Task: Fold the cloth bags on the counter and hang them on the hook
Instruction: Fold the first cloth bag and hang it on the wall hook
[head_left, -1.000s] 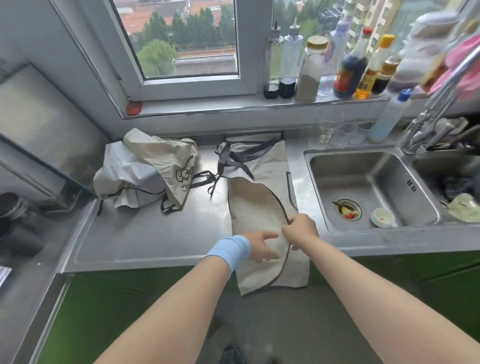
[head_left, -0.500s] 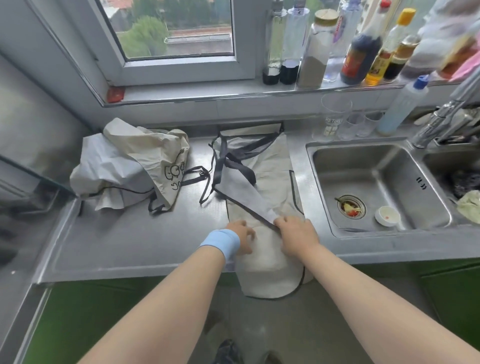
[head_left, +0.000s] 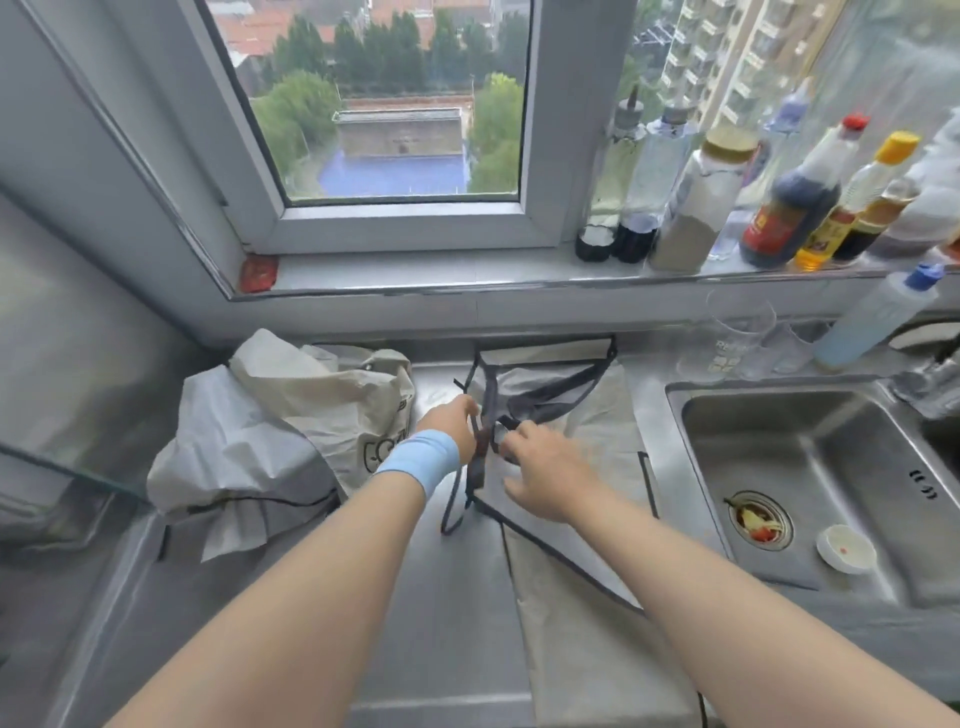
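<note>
On the steel bench (head_left: 291, 613), both hands' fingers pinch the dark grey straps (head_left: 480, 457) of the flat beige cloth bag (head_left: 582, 613): left hand (head_left: 451, 422), right hand (head_left: 545, 475). Crumpled beige bags (head_left: 270, 436) lie left.

Counter (head_left: 452, 613): brushed steel, dull sheen. Sink (head_left: 810, 467): glossier steel. Cloth bag (head_left: 587, 613): matt beige woven fabric.

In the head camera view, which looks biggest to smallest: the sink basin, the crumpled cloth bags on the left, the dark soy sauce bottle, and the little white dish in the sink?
1. Sink basin, though the crumpled cloth bags look about as big
2. Dark soy sauce bottle
3. Small white dish
</note>
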